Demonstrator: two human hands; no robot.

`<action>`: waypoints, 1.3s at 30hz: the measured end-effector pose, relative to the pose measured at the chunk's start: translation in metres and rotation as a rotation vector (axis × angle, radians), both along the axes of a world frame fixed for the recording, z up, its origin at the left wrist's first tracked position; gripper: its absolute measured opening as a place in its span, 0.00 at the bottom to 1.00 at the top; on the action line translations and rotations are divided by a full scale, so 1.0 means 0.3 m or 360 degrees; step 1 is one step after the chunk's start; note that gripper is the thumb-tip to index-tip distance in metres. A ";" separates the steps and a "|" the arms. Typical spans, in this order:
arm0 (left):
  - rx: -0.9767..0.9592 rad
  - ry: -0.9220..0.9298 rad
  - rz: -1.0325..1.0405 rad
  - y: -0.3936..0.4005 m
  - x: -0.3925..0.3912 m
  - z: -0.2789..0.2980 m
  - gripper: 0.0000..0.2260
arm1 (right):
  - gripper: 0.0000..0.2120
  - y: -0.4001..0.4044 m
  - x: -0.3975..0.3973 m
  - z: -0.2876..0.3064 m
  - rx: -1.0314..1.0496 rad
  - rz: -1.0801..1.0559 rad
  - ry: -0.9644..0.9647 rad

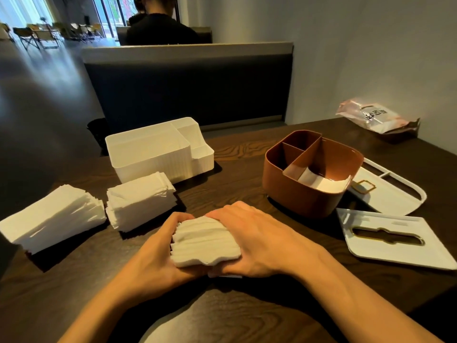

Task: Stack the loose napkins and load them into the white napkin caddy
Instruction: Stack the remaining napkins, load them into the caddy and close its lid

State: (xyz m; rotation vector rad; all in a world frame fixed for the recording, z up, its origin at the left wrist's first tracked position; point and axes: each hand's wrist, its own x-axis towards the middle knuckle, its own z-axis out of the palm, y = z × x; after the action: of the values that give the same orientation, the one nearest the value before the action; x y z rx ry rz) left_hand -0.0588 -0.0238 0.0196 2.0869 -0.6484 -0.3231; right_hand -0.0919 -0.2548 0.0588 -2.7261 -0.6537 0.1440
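A thick stack of white folded paper napkins (pixel 206 243) is clamped between the two hands just above the dark wood-grain surface (pixel 237 315), near its front edge. The left hand (pixel 158 253) is curled round the stack's left side, with its fingers bent over the far upper corner, while the right hand (pixel 259 240) is wrapped over the right side, its fingertips tucked beneath the near edge. The stack is held tilted, with its layered edges turned towards the camera. Two further piles of loose white napkins are seen to the left: a long, fanned pile (pixel 53 217) near the left edge, and a squarer, taller pile (pixel 141 201) just beside it. Behind that taller pile, the white ribbed plastic napkin caddy (pixel 158 151) is stood upright, with a large compartment and two smaller ones at its right end; whether anything lies inside cannot be told. To the right, a brown rounded plastic caddy with inner dividers (pixel 309 169) is set, a few white napkins lying in its large compartment. Two flat white lids with gold-rimmed slots (pixel 395 241) are laid to its right, and a crumpled clear plastic wrapper with pink print (pixel 376 118) rests at the far right corner.
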 end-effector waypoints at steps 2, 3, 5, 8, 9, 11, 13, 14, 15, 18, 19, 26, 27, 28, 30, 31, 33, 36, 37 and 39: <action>-0.0012 -0.0006 -0.0019 -0.007 0.017 0.016 0.33 | 0.40 -0.002 0.004 0.030 0.0038 -0.0012 0.0038; -0.0010 0.0003 -0.0040 -0.014 0.026 0.034 0.33 | 0.40 -0.008 0.005 0.052 0.0067 -0.0024 0.0096; 0.0028 0.0039 -0.0111 -0.034 0.046 0.082 0.33 | 0.40 -0.038 0.009 0.097 0.0098 -0.0051 0.0286; 0.0054 0.0068 -0.0260 -0.083 0.073 0.161 0.29 | 0.42 -0.107 0.009 0.189 0.0140 -0.0038 0.0575; 0.0036 0.0095 -0.0307 -0.106 0.074 0.189 0.27 | 0.43 -0.131 0.004 0.221 0.0146 -0.0052 0.0614; -0.0079 0.0173 -0.0357 -0.166 0.075 0.241 0.23 | 0.43 -0.184 -0.004 0.281 0.0188 -0.0146 0.0591; -0.0187 0.0171 -0.0358 -0.224 0.084 0.289 0.26 | 0.42 -0.227 0.003 0.325 0.0194 -0.0229 0.0524; -0.0216 0.0168 -0.0362 -0.252 0.093 0.306 0.26 | 0.41 -0.244 0.015 0.338 0.0190 -0.0252 0.0500; -0.0225 0.0171 -0.0391 -0.301 0.112 0.325 0.25 | 0.39 -0.277 0.023 0.359 0.0200 -0.0279 0.0482; -0.0201 0.0275 -0.0445 -0.422 0.158 0.404 0.19 | 0.30 -0.373 0.050 0.417 0.0345 -0.0343 0.0516; -0.0170 0.0297 -0.0483 -0.465 0.172 0.428 0.19 | 0.28 -0.414 0.053 0.433 0.0441 -0.0366 0.0598; -0.0055 0.0339 -0.0416 -0.715 0.248 0.500 0.17 | 0.25 -0.675 0.110 0.412 0.0894 -0.0557 0.0861; 0.0028 0.0267 -0.0405 -0.736 0.262 0.498 0.20 | 0.24 -0.691 0.116 0.398 0.0935 -0.0593 0.0863; 0.0123 0.0185 -0.0386 -0.753 0.274 0.493 0.22 | 0.23 -0.703 0.121 0.382 0.0960 -0.0622 0.0874; 0.0309 0.0064 -0.0323 -0.776 0.289 0.474 0.24 | 0.22 -0.722 0.130 0.351 0.0975 -0.0675 0.0929; 0.0383 0.0019 -0.0291 -0.781 0.291 0.463 0.24 | 0.22 -0.726 0.134 0.342 0.0954 -0.0697 0.0964; 0.0469 -0.0081 -0.0267 -0.788 0.299 0.438 0.25 | 0.24 -0.732 0.146 0.333 0.0907 -0.0747 0.1026; 0.0567 -0.0301 -0.0256 -0.789 0.311 0.420 0.24 | 0.25 -0.736 0.174 0.346 0.0839 -0.0800 0.1101; 0.0578 -0.0353 -0.0239 -0.786 0.315 0.416 0.24 | 0.24 -0.733 0.184 0.353 0.0807 -0.0812 0.1130; 0.0538 -0.0429 -0.0201 -0.777 0.325 0.411 0.21 | 0.22 -0.726 0.202 0.363 0.0732 -0.0811 0.1199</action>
State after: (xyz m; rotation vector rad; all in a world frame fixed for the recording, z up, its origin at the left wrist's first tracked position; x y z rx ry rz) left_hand 0.0386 -0.2570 0.1430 2.4429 -0.9420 -0.2359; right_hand -0.0312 -0.4728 0.1678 -2.0685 0.2029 0.7374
